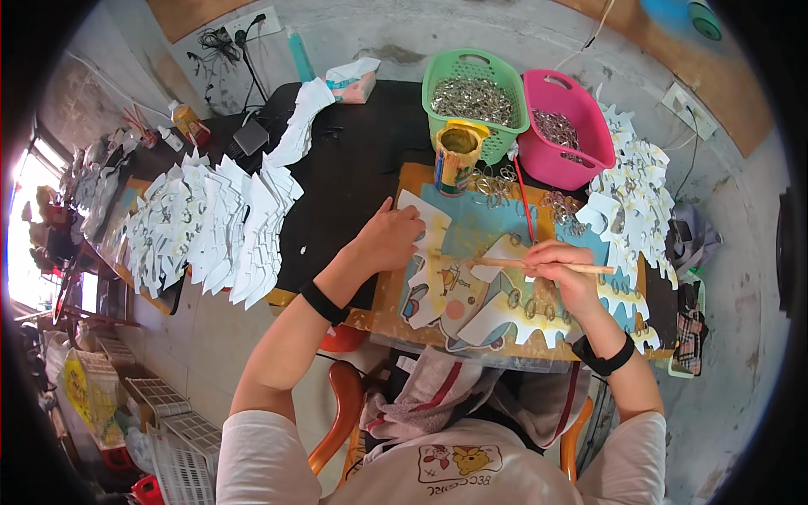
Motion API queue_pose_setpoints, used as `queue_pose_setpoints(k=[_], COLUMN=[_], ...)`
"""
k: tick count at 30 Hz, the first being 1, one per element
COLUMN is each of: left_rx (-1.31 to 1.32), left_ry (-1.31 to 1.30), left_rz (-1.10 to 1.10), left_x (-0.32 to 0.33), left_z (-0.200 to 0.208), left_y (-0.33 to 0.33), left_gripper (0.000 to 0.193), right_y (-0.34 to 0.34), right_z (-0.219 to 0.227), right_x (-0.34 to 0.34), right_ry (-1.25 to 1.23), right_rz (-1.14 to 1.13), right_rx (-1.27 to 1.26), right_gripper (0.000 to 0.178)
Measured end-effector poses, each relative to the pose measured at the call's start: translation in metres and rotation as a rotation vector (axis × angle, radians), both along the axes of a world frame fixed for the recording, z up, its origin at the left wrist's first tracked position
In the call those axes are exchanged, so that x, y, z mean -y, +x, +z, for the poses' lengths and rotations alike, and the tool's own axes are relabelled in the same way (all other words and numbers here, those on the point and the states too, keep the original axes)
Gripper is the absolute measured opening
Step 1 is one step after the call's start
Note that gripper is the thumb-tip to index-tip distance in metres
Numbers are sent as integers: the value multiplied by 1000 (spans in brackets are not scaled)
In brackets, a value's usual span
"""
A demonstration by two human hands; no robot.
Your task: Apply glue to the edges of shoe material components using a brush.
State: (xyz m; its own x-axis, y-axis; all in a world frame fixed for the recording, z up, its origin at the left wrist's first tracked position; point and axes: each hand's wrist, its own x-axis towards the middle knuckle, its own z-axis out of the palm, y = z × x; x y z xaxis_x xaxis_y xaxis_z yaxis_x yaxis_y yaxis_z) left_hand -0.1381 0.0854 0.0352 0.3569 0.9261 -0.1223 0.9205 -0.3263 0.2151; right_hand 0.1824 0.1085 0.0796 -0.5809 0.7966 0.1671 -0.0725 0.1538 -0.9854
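Observation:
My left hand [389, 238] is at the left edge of the work board, its curled fingers on the upper end of a white toothed paper cutout [431, 278]. A yellowish smear runs along that cutout. My right hand [566, 273] grips a light wooden stick [497, 262], held nearly level above the board. The stick's left end lies over another white cutout [505, 249]; its tip is too small to make out. Nearer to me, a toothed cutout [488, 323] carries several metal rings [530, 309] along a yellowed strip.
Behind the board stand an open yellow-stained can [455, 166], a green basket [427, 103] and a pink basket [589, 126], both holding metal pieces. A red stick [524, 202] lies near loose rings [492, 187]. White cutouts are piled at left [240, 223] and right [635, 181].

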Motion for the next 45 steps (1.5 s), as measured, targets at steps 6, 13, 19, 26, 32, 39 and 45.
queue_pose_setpoints(k=[6,13,19,26,32,39,45], left_rx=[6,-10,-20,-15,-20,-23,-3], left_ry=[5,7,15,7,-1,19,24], left_rz=[1,-1,-4,6,8,-1,-5], left_x=[0,1,1,1,0,3,0], left_z=[0,0,-1,3,-1,-1,-1], left_y=[-1,1,0,0,0,1,0], left_gripper=[40,40,41,41,41,40,41], right_y=[9,16,7,2,11,15,20], right_z=[-7,-14,-15,-10,-17,-16,-16], right_x=[-12,-22,-18,-10,-15,-16,-19], right_ry=[-83,-220,-150,-236,-241,-276,-230], right_rz=[63,207,80,-90,-10,-12,-10], right_rx=[-62,-150,-35,-42,-78,-87,-91], right_gripper=[22,22,26,25,24,21,22])
